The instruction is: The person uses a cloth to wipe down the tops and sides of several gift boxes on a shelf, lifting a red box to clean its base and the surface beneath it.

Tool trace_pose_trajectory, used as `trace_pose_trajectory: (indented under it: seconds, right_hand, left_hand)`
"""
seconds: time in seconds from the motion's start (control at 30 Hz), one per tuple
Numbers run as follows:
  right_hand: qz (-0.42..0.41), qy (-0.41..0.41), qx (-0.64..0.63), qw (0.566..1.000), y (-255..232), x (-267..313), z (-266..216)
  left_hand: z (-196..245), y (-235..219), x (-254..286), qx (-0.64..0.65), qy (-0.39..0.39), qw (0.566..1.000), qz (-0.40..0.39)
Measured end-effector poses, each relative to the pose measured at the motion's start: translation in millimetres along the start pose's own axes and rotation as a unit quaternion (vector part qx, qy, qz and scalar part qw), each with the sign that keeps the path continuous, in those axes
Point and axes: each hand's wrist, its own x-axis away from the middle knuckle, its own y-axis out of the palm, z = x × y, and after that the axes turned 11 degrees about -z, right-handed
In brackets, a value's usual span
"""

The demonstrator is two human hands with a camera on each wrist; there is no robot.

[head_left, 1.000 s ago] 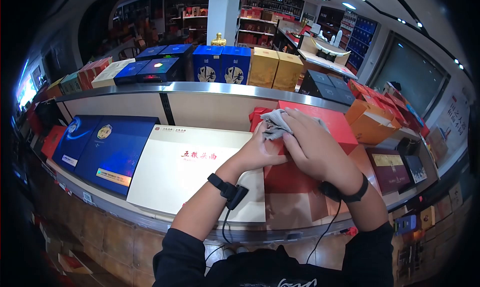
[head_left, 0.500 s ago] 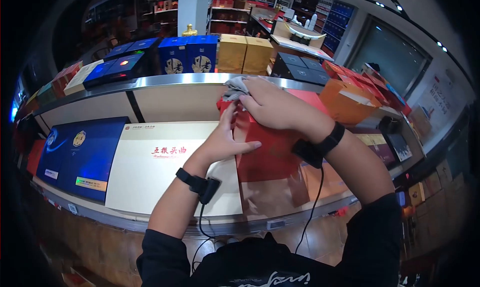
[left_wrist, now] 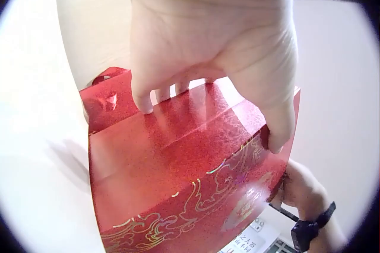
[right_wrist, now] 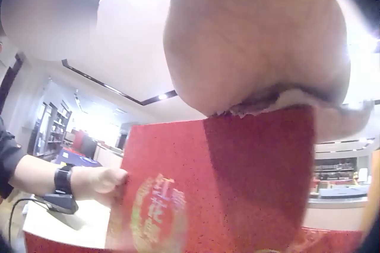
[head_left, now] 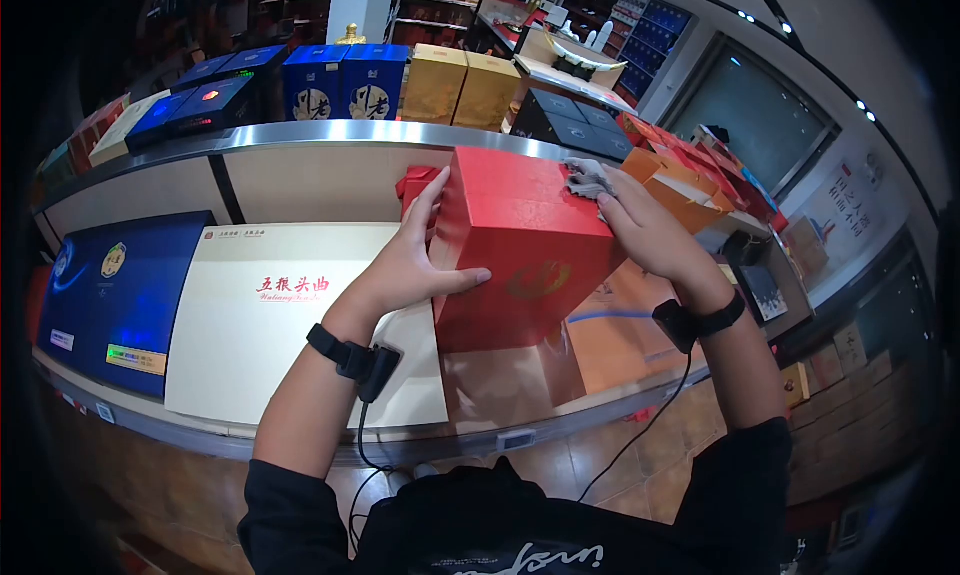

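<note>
A red box (head_left: 520, 245) with a gold emblem stands tilted on the display shelf. Against its left side the left hand (head_left: 405, 260) is spread, thumb on the front face and fingers along the side; the left wrist view shows this hand (left_wrist: 214, 45) gripping the box (left_wrist: 178, 146). At the box's upper right edge, the right hand (head_left: 645, 225) holds a grey cloth (head_left: 588, 178) against it. In the right wrist view the right hand (right_wrist: 261, 39) lies over the top of the box (right_wrist: 237, 176), its fingers partly hidden.
Left of the box lie a cream box (head_left: 290, 325) and a blue box (head_left: 125, 295). An orange box (head_left: 620, 325) is at its right. Behind runs a metal-edged ledge (head_left: 330, 133) bearing blue boxes (head_left: 372, 80) and gold boxes (head_left: 435, 83). Cables hang from both wrists.
The right hand and cloth have moved from the box's left upper part to its right edge. The left hand now lies along the box's left side, and the box looks more raised and tilted.
</note>
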Motion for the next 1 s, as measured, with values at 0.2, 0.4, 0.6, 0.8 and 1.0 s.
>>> trace_pose_trajectory:
  seconds: [0.2, 0.4, 0.6, 0.8, 1.0]
  right_hand:
    - [-0.002, 0.03, 0.026, 0.999, -3.9, -7.8, -27.9]
    - [-0.016, -0.044, 0.065, 0.997, 9.6, -40.1, -59.5]
    - [0.022, -0.154, 0.04, 0.987, 43.8, -74.7, -116.1]
    - [0.044, -0.165, 0.057, 0.984, 37.8, -56.5, -90.2]
    - [0.016, 0.028, -0.14, 0.99, 6.1, -4.5, -14.3]
  left_hand:
    - [-7.0, 1.2, 0.2, -0.04, 0.01, 0.999, 0.01]
    - [-10.8, -0.1, 0.3, -0.037, 0.021, 0.999, 0.011]
    - [-9.1, -0.5, 1.6, -0.037, 0.024, 0.999, 0.003]
    - [-10.3, 1.2, 2.2, -0.017, 0.038, 0.999, 0.015]
    - [-7.0, 4.3, 3.4, -0.027, 0.026, 0.999, 0.029]
